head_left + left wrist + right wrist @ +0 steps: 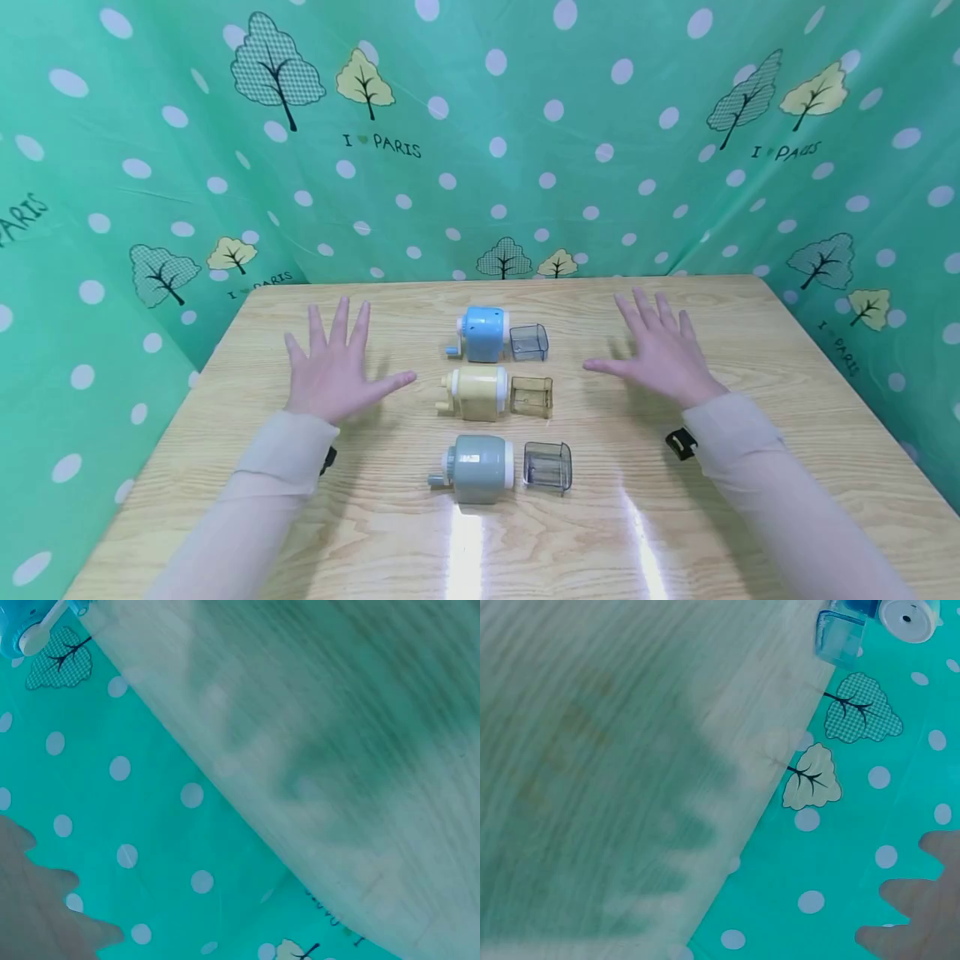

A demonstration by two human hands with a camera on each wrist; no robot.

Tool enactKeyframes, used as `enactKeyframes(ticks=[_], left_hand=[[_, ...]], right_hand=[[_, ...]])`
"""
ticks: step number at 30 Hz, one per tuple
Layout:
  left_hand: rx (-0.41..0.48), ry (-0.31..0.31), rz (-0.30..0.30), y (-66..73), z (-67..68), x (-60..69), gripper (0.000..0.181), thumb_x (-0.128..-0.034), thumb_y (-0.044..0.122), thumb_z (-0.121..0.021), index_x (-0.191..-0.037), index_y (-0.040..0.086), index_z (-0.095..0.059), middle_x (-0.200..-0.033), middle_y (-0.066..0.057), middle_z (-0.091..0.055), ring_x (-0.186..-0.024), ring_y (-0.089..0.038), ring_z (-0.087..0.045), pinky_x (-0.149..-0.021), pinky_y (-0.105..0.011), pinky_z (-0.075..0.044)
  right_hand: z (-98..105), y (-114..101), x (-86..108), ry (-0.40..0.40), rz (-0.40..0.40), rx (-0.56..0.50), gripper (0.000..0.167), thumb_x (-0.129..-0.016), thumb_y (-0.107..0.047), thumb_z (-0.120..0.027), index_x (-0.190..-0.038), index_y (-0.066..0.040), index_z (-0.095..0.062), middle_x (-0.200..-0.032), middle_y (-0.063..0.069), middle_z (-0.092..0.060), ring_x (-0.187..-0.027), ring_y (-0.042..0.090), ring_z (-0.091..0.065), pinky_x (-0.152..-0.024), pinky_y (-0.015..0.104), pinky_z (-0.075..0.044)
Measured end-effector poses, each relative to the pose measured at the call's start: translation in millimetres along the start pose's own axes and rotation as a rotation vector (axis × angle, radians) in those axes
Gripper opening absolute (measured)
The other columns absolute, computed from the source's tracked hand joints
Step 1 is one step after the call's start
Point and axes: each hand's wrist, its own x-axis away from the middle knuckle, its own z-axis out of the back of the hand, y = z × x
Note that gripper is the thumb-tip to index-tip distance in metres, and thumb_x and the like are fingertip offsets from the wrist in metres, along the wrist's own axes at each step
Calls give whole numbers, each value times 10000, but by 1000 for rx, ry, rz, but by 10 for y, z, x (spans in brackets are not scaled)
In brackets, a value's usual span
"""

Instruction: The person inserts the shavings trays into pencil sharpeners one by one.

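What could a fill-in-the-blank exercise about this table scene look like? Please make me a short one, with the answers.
1. Of the three, the sharpener nearest the green curtain is ____.
2. The grey sharpener has its crank on the ____ side in the head view.
3. In that view, a see-through tray lies just to the ____ of the cream sharpener.
4. The left hand and the right hand are holding ____.

Missing words: blue; left; right; nothing.
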Motion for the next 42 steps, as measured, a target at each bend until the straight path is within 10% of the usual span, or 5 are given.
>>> enactKeyframes(ticks=[18,42], left_hand=[[12,3,-73,217,70,-295,1189,-744,862,-527,-1603,227,-8,-1676,-72,61,-1490,-514,32,-1095,-794,-53],[47,-33,-194,743,-102,-631,1117,-790,762,-603,-1599,160,-124,-1663,-74,-156,-1489,-380,-249,-1185,-595,-241]], right_hand=[[37,-178,-243,-12,44,-30,1190,-759,-839,-545,-1603,-180,-25,-1664,128,41,-1510,449,53,-1194,642,24],[-462,-461,-530,-88,99,-238,1143,-765,-662,-719,-1598,-157,-121,-1657,132,-145,-1501,434,-158,-1185,631,-167]])
